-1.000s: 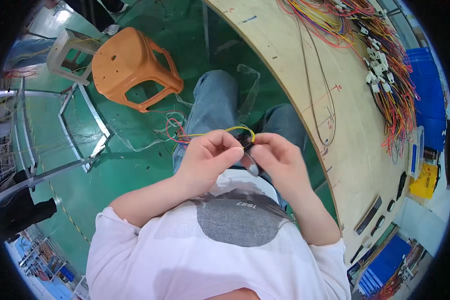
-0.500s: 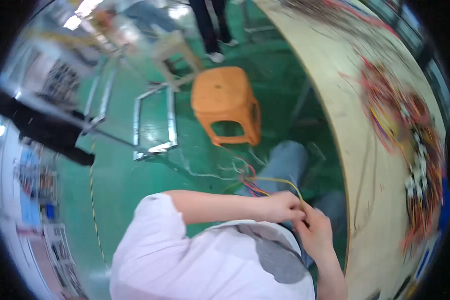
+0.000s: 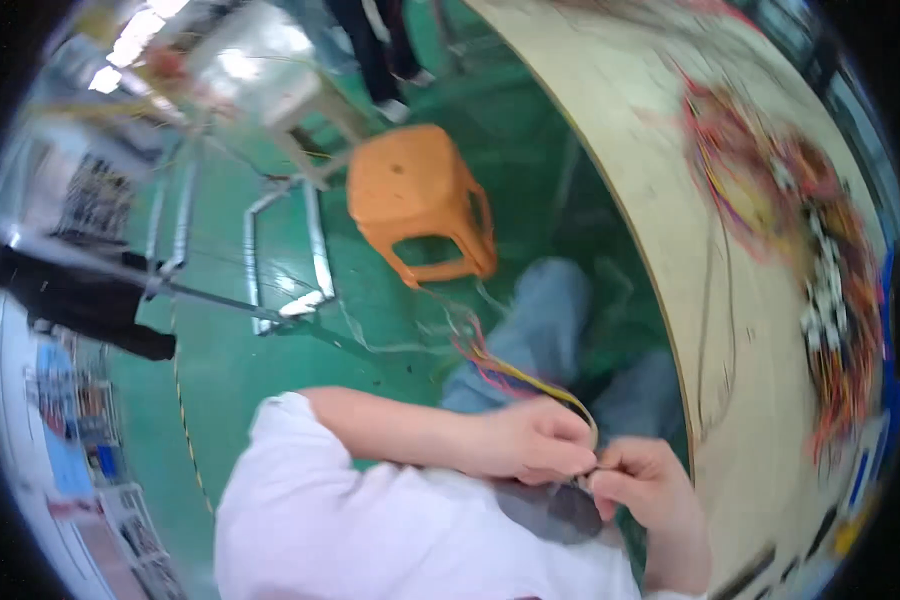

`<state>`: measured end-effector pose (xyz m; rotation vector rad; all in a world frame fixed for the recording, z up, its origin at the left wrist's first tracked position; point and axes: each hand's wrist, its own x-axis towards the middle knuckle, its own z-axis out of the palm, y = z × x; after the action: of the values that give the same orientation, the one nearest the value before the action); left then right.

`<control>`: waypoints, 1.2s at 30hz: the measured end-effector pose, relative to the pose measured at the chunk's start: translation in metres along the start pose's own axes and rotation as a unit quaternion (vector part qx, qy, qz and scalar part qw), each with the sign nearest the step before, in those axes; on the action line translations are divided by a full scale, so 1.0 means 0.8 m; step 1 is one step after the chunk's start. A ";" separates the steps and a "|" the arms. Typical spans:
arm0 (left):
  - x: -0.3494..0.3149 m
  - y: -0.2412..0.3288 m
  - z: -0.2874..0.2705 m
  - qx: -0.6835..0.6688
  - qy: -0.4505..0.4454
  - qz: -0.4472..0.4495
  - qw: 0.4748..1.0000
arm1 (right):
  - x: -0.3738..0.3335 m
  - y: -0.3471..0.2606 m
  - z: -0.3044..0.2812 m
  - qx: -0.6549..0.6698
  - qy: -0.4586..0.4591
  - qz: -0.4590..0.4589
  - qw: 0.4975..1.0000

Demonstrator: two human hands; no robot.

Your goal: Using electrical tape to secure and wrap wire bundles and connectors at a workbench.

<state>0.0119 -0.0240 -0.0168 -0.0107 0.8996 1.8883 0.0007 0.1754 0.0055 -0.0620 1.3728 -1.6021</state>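
Close to my body, my left hand [image 3: 542, 440] is closed round a bundle of thin coloured wires [image 3: 515, 374]. Yellow, pink-red and dark strands trail from it over my jeans [image 3: 553, 306]. My right hand [image 3: 650, 482] pinches with thumb and forefinger right beside the left fingertips. A small dark piece shows between the two hands, too small and blurred to name. Fingers hide the wire ends.
To my right curves a pale wooden table [image 3: 630, 130] with heaped multicoloured wires [image 3: 745, 190] and white connectors [image 3: 825, 290]. An orange stool [image 3: 410, 180] stands ahead on the green floor. Metal frames [image 3: 315, 250] are at the left, and a person's legs [image 3: 370, 50] at the far side.
Both hands have come down nearer my body, and the fingertips now meet with a small dark piece between them. The wires shifted with them. The view has swung slightly to the right.
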 end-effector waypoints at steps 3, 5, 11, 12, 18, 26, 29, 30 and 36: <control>-0.046 0.047 -0.059 -0.001 0.073 0.293 0.953 | -0.052 0.020 -0.048 -0.006 0.201 0.013 0.979; -0.086 0.105 -0.051 0.220 0.233 0.253 0.913 | -0.093 0.041 -0.088 -0.081 0.417 -0.098 0.900; -0.057 0.169 0.012 0.899 0.226 0.067 0.369 | -0.087 0.021 -0.141 -0.476 0.648 -0.013 0.594; -0.052 0.177 0.016 0.925 0.234 0.071 0.290 | -0.084 0.029 -0.145 -0.501 0.649 0.058 0.569; -0.058 0.210 -0.008 0.924 0.273 0.170 0.206 | -0.089 0.052 -0.166 -0.640 0.571 -0.017 0.513; -0.052 0.202 -0.028 0.261 0.242 -0.008 0.934 | -0.083 0.043 -0.168 -0.594 0.563 0.025 0.573; -0.039 0.177 -0.030 0.214 0.226 0.005 0.950 | -0.084 0.040 -0.170 -0.582 0.554 0.009 0.595; -0.038 0.175 -0.039 0.188 0.185 0.000 0.965 | -0.084 0.037 -0.174 -0.589 0.541 0.011 0.600; -0.009 0.147 -0.043 0.339 0.247 0.081 0.904 | -0.109 0.022 -0.171 -0.486 0.473 0.024 0.735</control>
<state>-0.0900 -0.0757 0.0290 0.0093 1.9254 1.6463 -0.0244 0.3355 -0.0118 0.2008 2.8704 -0.6232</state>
